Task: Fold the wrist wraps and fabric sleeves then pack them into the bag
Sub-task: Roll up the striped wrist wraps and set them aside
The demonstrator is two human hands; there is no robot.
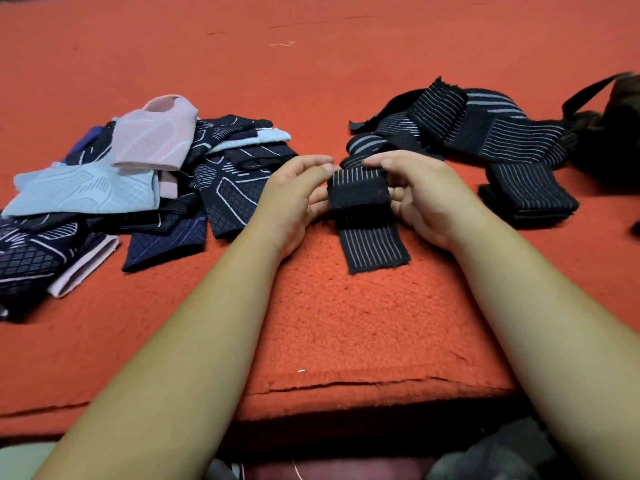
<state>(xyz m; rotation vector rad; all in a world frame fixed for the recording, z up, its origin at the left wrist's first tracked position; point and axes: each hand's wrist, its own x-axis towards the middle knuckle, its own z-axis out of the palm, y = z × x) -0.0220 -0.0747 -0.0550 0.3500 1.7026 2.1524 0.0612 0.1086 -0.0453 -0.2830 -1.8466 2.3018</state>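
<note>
Open red fleece mat (346, 81) is seen ahead, its frayed edge nearest. A half-folded black, white-striped wrist wrap (363, 202) is pinched by the left hand (294, 199) and the right hand (426, 195).

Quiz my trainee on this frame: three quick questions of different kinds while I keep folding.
1. True or false: the left hand and the right hand both hold the striped wrist wrap.
2. The pile of fabric sleeves lies: A) left of the hands, B) right of them, C) inside a bag.
3. Fill in: the folded wrap lies to the ___ of the right hand.
Key: 1 true; 2 A; 3 right.
</note>
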